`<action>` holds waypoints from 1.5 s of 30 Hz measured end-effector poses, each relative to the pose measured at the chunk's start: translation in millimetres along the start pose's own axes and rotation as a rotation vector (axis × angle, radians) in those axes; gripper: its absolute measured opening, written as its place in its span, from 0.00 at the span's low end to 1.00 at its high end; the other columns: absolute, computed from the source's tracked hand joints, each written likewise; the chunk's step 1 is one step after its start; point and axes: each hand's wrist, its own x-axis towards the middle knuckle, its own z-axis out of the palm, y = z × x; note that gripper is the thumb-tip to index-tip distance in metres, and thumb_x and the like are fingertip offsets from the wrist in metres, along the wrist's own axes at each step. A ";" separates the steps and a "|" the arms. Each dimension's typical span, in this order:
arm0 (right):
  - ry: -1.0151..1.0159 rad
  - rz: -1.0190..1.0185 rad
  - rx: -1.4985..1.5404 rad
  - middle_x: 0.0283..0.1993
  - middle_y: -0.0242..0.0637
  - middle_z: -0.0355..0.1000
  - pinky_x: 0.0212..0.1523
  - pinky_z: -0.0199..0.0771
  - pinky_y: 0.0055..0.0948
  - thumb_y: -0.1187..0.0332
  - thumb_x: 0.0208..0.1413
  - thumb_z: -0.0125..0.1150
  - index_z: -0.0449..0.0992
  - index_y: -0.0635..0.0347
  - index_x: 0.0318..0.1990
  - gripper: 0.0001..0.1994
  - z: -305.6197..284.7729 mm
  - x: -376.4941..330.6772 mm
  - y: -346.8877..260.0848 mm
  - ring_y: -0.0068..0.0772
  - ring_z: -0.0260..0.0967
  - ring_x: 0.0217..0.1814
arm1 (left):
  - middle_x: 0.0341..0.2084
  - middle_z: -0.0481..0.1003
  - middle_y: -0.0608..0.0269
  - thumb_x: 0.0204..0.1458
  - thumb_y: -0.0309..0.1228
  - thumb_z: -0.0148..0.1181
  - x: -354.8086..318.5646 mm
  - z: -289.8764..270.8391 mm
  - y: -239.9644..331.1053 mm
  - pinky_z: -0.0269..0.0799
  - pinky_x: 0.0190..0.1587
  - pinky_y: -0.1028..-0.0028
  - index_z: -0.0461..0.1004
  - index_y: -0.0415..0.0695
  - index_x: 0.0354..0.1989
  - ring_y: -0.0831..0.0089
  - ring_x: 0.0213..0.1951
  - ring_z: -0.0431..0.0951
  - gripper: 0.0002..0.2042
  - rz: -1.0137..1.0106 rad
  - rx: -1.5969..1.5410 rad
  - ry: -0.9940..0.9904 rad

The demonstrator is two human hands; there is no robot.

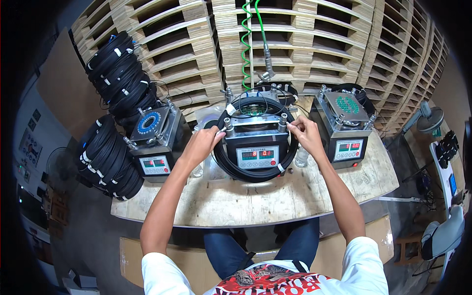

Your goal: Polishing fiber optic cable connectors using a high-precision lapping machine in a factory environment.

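A coil of black cable (248, 175) with white ties rings the front of the middle machine (258, 158), a box with a lit red and green display. My left hand (200, 143) is closed at the coil's left side, thumb and fingers pinched together on it. At the opposite side my right hand (306, 133) is closed on the coil too, its fingertips beside the machine's right metal post (282, 123). A thin loop of the cable rises over the machine's top plate. The fingertips partly cover the strands they grip.
Similar machines stand at left (152, 140) and right (345, 130) on the wooden table (246, 204). Bundled black cables (105, 157) are stacked at far left. A green air hose (262, 29) with a nozzle hangs before wooden pallets (295, 44). A small clear bottle (301, 158) stands near my right wrist.
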 end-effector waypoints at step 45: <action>0.125 0.192 -0.170 0.48 0.59 0.76 0.53 0.71 0.51 0.50 0.63 0.50 0.78 0.58 0.44 0.20 89.6 153.4 52.1 0.65 0.72 0.53 | 0.55 0.74 0.39 0.64 0.57 0.40 148.2 90.2 -62.5 0.64 0.62 0.55 0.69 0.39 0.61 0.43 0.60 0.71 0.33 -0.660 -0.473 0.264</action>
